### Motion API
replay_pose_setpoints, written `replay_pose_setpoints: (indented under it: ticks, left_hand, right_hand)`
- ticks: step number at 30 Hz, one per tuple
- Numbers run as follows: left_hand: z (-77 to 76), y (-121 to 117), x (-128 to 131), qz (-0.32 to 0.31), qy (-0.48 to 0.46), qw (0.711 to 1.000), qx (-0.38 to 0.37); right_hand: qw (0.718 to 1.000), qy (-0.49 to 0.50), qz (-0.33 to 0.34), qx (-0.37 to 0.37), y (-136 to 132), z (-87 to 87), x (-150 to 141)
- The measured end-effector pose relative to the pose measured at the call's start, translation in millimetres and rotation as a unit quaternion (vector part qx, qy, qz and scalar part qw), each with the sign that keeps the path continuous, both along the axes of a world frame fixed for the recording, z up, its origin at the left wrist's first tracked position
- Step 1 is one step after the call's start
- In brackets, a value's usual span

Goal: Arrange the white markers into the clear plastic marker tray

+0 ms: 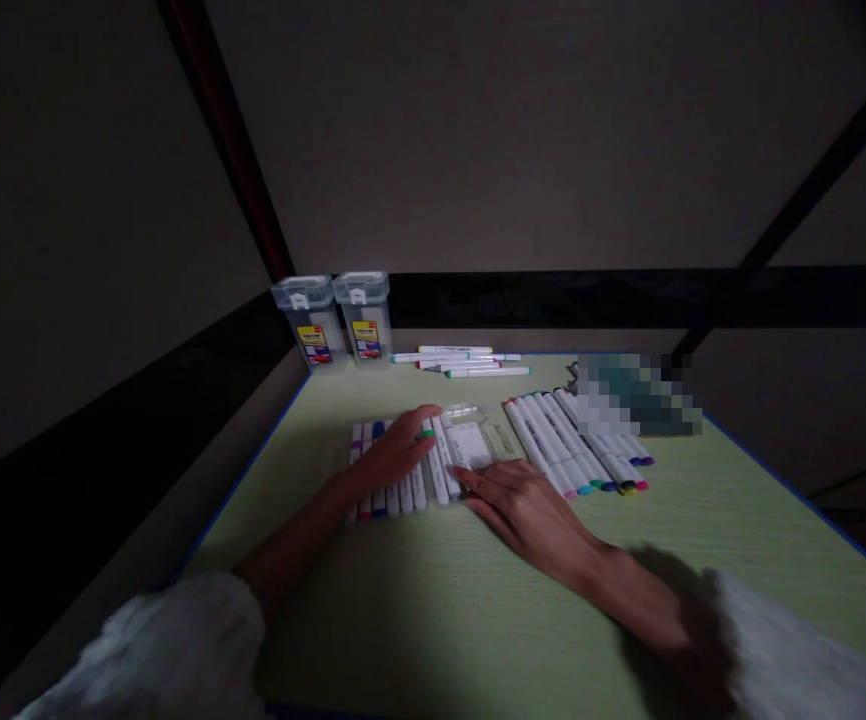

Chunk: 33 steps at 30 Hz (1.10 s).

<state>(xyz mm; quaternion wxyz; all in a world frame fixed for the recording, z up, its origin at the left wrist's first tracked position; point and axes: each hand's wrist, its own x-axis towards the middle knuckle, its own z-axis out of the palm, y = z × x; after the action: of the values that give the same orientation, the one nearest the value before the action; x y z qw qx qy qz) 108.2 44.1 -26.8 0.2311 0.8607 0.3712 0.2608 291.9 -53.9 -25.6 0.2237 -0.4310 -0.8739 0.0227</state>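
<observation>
My left hand lies over a row of white markers in a clear plastic tray. Its fingers reach to the top of a marker with a green band, thumb and forefinger apart. From the right, my right hand comes in low with its fingers stretched out. The fingertips touch the lower part of a white marker at the right end of the row. Purple, pink and blue bands show on markers at the left. My left hand hides the middle of the row.
Several white markers with coloured ends lie side by side on the right, near a pixelated item. More loose markers lie at the back. Two lidded clear boxes stand at the back left corner of the pale green table.
</observation>
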Motion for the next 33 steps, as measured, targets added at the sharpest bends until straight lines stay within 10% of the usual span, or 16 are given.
replay_pose_setpoints:
  ticks: [33]
  left_hand:
    - [1.0, 45, 15, 0.036, -0.236, 0.953, -0.184]
  right_hand:
    - [0.999, 0.050, 0.018, -0.004, 4, -11.2, 0]
